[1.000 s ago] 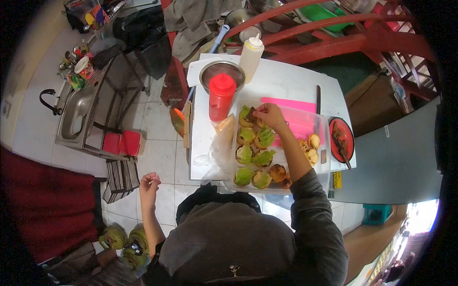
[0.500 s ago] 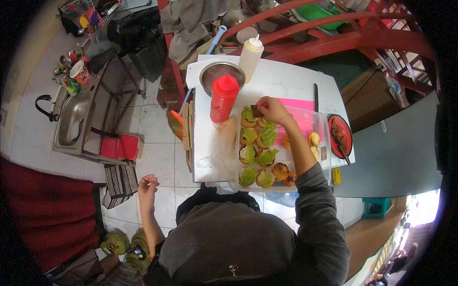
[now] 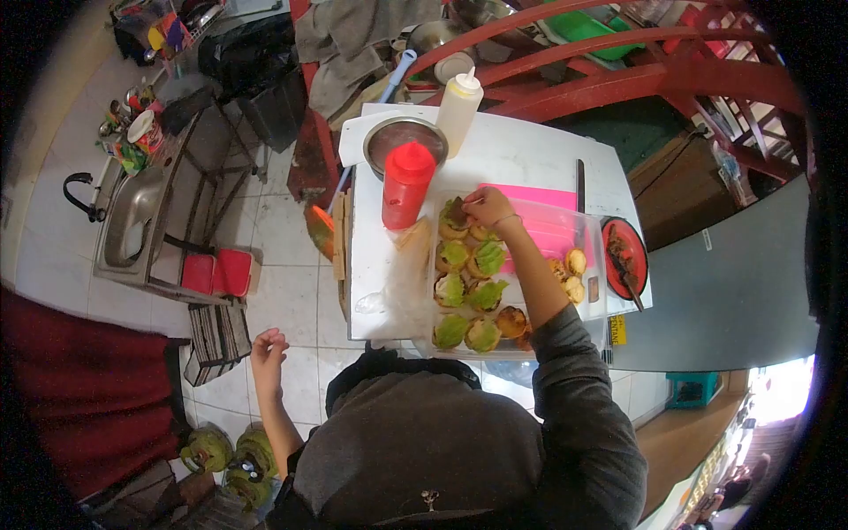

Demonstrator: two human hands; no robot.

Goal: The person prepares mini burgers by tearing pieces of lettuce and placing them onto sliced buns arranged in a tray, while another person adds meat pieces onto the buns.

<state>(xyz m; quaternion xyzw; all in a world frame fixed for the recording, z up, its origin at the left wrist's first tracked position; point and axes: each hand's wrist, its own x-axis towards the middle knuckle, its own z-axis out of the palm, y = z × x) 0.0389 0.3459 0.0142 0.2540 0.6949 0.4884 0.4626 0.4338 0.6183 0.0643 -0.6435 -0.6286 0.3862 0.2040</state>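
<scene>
My right hand [image 3: 487,208] pinches a dark brown flat piece [image 3: 457,212] over the lettuce-topped bun at the far left corner of a clear plastic tray [image 3: 597,311]. Several buns with green lettuce [image 3: 451,290] stand in two columns along the tray's left side. Browned bun pieces [image 3: 511,322] lie at the near edge, and paler ones [image 3: 575,261] on the right. My left hand [image 3: 269,346] is held up over the floor, away from the table, its fingers loosely curled and touching nothing that shows.
A red squeeze bottle [image 3: 408,187], a metal bowl [image 3: 405,132] and a white squeeze bottle [image 3: 459,112] stand beyond the tray. To the right are a black knife [image 3: 580,186], a pink board [image 3: 541,198] and a red plate [image 3: 638,252] of dark filling. A sink [image 3: 132,221] is at left.
My right hand has lowered the brown piece slightly onto the far left bun. My left hand has barely moved. The whole view has shifted a little.
</scene>
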